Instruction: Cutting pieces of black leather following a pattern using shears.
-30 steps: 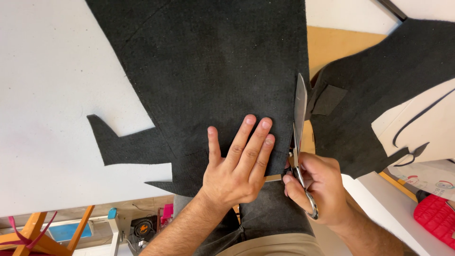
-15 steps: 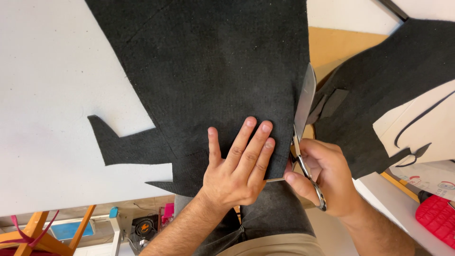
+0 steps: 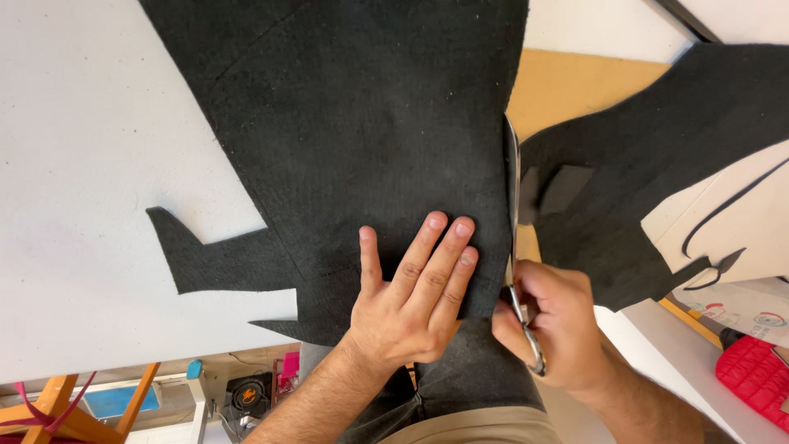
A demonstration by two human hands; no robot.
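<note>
Pressing flat with fingers spread, the left hand (image 3: 415, 300) pins the black felt sheet (image 3: 353, 131) near its lower edge on the white table (image 3: 90, 164). Beside it, the right hand (image 3: 552, 325) grips scissors (image 3: 514, 205), whose blades run up along the sheet's right edge.

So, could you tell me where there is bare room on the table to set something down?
The white table is bare left of the black fabric. A tan patch shows between the two fabric pieces. It is crowded at the near edge, where the left hand presses the fabric and the right hand works the scissors.
</note>
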